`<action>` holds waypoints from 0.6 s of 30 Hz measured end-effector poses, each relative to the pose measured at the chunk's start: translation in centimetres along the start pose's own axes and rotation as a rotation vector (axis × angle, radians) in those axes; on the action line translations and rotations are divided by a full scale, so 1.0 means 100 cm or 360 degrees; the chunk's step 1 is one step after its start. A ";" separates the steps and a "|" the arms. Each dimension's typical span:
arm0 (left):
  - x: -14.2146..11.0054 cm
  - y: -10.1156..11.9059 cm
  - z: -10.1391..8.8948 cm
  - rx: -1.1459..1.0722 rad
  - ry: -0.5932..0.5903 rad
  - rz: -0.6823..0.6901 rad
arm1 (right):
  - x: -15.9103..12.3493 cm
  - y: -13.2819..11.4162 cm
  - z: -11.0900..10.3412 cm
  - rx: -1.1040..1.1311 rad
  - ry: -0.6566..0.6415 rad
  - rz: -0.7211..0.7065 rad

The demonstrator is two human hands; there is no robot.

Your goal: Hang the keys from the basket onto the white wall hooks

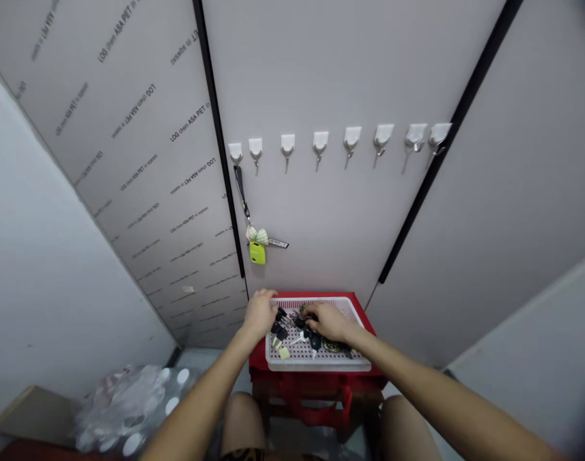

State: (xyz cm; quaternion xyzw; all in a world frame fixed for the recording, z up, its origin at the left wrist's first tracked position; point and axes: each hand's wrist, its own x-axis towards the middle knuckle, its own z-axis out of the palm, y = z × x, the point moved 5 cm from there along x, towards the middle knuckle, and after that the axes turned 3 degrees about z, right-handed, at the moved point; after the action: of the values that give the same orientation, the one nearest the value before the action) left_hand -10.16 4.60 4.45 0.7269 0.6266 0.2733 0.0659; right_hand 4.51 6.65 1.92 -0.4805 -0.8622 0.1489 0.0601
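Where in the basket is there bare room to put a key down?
A small patch of the basket shows between the front yellow tag and the black fob; another lies behind the right hand, toward the back-right corner. Keys crowd the left side and around the right hand's fingers.

Smooth plastic basket (319, 367), metal keys (299, 337), red cloth (257, 362), smooth matt panel (331, 70).
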 end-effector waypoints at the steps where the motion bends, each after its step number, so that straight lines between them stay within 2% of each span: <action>1: -0.001 0.002 0.008 0.0104 -0.0074 0.0015 | -0.002 0.001 0.001 -0.0024 0.0044 -0.0012; 5: -0.002 0.004 0.022 0.0369 -0.0117 0.0064 | -0.008 0.007 0.001 0.0002 0.0065 -0.0060; 9: -0.002 0.004 0.023 0.0298 -0.0125 0.0084 | -0.015 0.014 -0.003 0.0101 0.0007 -0.0060; 14: 0.000 0.004 0.024 -0.0210 -0.0143 -0.0077 | -0.019 0.025 -0.007 0.0380 -0.0165 0.0099; 18: 0.005 0.006 0.021 -0.0987 -0.0127 -0.0277 | -0.018 0.030 -0.014 0.0730 -0.0106 0.0180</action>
State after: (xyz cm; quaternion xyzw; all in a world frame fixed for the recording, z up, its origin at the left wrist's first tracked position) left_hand -8.64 5.48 3.09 0.6260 0.5701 0.4159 0.3319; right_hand 8.24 6.87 2.35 -0.4966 -0.7789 0.3599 0.1308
